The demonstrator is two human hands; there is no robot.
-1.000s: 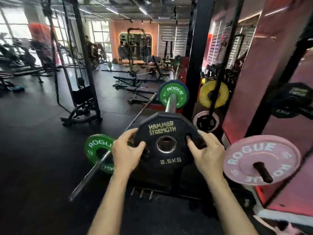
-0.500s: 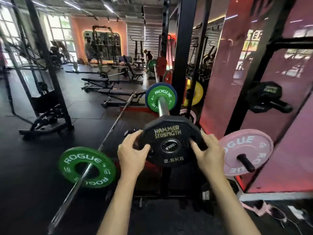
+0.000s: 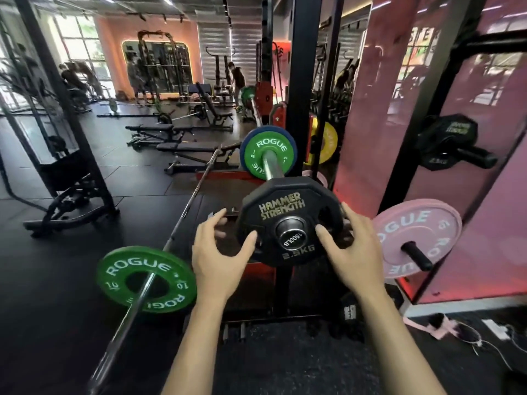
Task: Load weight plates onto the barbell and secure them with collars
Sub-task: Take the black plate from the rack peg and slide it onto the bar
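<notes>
The black twelve-sided rubber weight plate [image 3: 288, 212] sat on the near end of the steel barbell [image 3: 272, 165], apart from the green disc [image 3: 256, 158]. The right hand [image 3: 353, 252] pinched its rim between thumb and fingers. The left hand [image 3: 219, 258] was spread loose, its thumb at the edge.

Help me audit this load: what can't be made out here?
Head view only:
Right hand: fingertips behind the rim of the black plate.
Sleeve just behind black plate: hidden by it, so a collar there is unknowable.
Racked green plate's weight figure: too small.
Floor bar's near end: blurred, cut by bottom edge.
</notes>
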